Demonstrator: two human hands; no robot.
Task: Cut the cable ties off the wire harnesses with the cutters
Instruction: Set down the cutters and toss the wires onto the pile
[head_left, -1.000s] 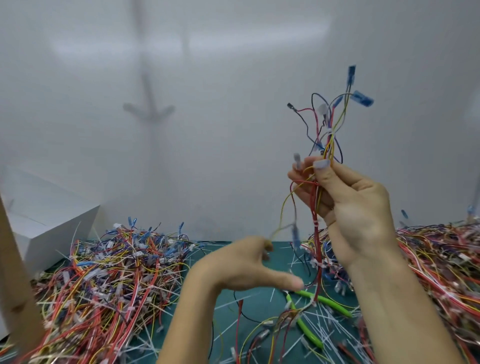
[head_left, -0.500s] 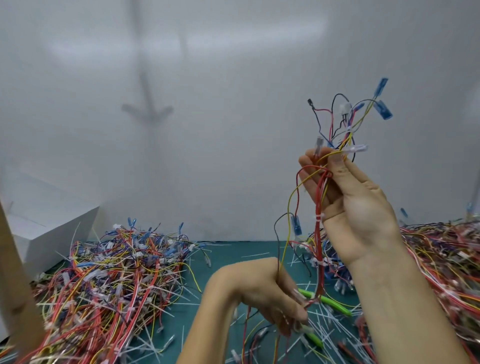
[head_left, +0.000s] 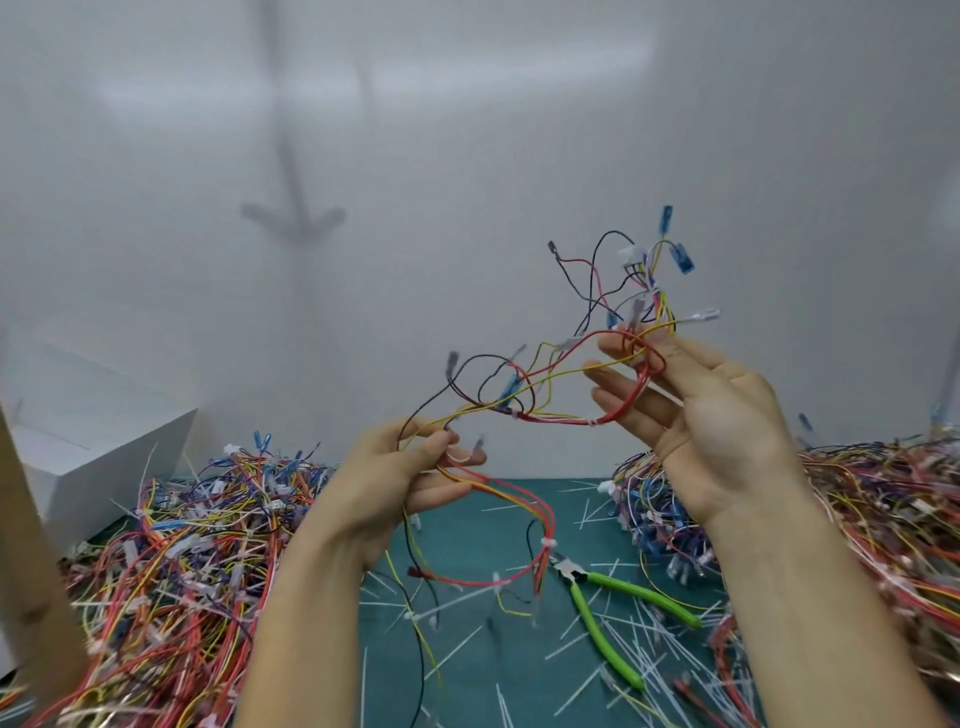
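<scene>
I hold one wire harness (head_left: 550, 410) of red, yellow and black wires stretched in the air between both hands. My left hand (head_left: 410, 478) pinches its lower part, and a red loop with white cable ties (head_left: 548, 543) hangs below it. My right hand (head_left: 696, 415) grips the upper part, thumb on the wires, with blue and white connectors (head_left: 680, 260) sticking up above it. The green-handled cutters (head_left: 613, 608) lie on the green mat (head_left: 467, 525) between my forearms, untouched, jaws pointing to the upper left.
A large heap of harnesses (head_left: 197, 551) covers the mat at the left, another heap (head_left: 872, 519) fills the right. Several cut white ties (head_left: 649, 654) litter the mat around the cutters. A white box (head_left: 88, 441) stands at the far left, a wooden post (head_left: 26, 571) beside it.
My left hand has risen from near the mat with the harness's lower end in its fingers. My right hand has tilted and lowered a little, so the harness now spans sideways between both hands.
</scene>
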